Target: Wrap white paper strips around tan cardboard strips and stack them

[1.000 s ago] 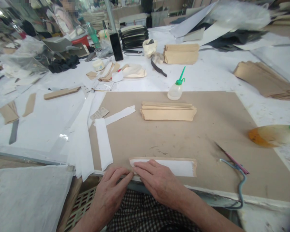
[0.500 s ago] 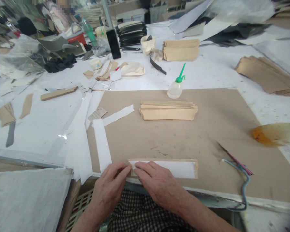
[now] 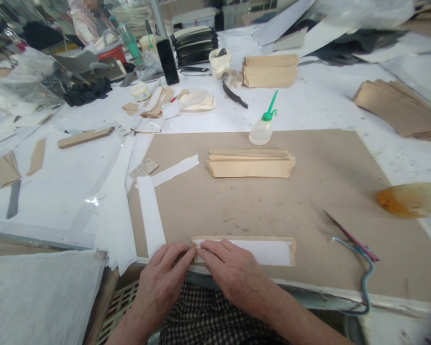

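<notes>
A tan strip (image 3: pixel 293 254) with a white strip (image 3: pixel 269 252) laid on it lies along the table's front edge. My left hand (image 3: pixel 167 273) is closed at its left end, thumb and forefinger pinching the tan edge. Right beside it my right hand (image 3: pixel 233 270) lies over the left part, fingers stretched and flat, fingertips pressing near that same end. The two hands' fingertips almost meet, and they hide the strip's left corner in part. Beyond the hands rests a stack of tan strips (image 3: pixel 251 167). White paper strips (image 3: pixel 151 215) are left of my left hand.
A brown board (image 3: pixel 258 206) covers the tabletop here. Scissors (image 3: pixel 352 237) with a blue cord lie at right, near an amber-filled bottle (image 3: pixel 409 199). Behind the stack stands a green-spouted squeeze bottle (image 3: pixel 261 132). A phone (image 3: pixel 168 61) stands at the back.
The hands stay at the strip's left end with barely any motion; the fingertips have shifted very slightly. The whole view has moved a little.
</notes>
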### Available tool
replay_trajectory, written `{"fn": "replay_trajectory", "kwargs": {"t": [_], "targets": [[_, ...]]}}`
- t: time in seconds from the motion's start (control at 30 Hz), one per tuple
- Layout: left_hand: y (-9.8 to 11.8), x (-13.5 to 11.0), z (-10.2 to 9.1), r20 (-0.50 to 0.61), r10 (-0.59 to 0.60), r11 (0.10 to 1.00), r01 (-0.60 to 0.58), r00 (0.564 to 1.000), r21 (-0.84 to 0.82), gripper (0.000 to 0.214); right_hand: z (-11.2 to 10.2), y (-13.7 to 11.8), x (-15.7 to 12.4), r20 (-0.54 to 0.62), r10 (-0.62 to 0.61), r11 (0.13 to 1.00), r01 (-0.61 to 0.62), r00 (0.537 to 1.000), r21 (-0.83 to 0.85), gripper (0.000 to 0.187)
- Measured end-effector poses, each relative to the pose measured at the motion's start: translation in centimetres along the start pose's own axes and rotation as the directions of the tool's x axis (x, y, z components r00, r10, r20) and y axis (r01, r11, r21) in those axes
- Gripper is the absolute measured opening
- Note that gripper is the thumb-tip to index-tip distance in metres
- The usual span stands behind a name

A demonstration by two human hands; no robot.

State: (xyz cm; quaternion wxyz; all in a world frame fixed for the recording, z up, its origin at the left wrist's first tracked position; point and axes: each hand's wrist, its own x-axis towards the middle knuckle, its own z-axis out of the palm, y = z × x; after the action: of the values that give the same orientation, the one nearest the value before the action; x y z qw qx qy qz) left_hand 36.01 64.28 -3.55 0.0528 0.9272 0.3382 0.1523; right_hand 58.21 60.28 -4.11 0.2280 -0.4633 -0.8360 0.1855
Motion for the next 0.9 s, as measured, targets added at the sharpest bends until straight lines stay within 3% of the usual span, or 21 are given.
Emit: {"fn": "replay_trajectory", "kwargs": {"t": [0.3, 0.43, 0.6, 0.9], "targets": [[0.1, -0.2, 0.1, -0.016, -0.011, 1.0, 0.011, 1.0, -0.01, 0.031, 0.1, -0.3, 0.4, 0.027, 0.012, 0.999, -0.011, 1.0, -0.048, 0.037], [0.5, 0.5, 0.1, -0.058, -0.169, 0.972, 0.156, 0.984, -0.177, 0.022, 0.0, -0.5, 0.7, 0.056, 0.023, 0.997, -0.02, 0.998, -0.068, 0.039], [1.2, 1.7, 0.8, -0.151, -0.366, 0.912, 0.321, 0.918, -0.255, 0.012, 0.1, -0.6, 0.6, 0.048, 0.025, 0.996, -0.021, 0.999, -0.087, 0.032], [0.9, 1.7, 1.7, -0.215, -0.336, 0.936, 0.298, 0.917, -0.188, 0.012, 0.2, -0.6, 0.5, 0.028, 0.02, 0.996, -0.018, 0.999, -0.09, 0.037]]}}
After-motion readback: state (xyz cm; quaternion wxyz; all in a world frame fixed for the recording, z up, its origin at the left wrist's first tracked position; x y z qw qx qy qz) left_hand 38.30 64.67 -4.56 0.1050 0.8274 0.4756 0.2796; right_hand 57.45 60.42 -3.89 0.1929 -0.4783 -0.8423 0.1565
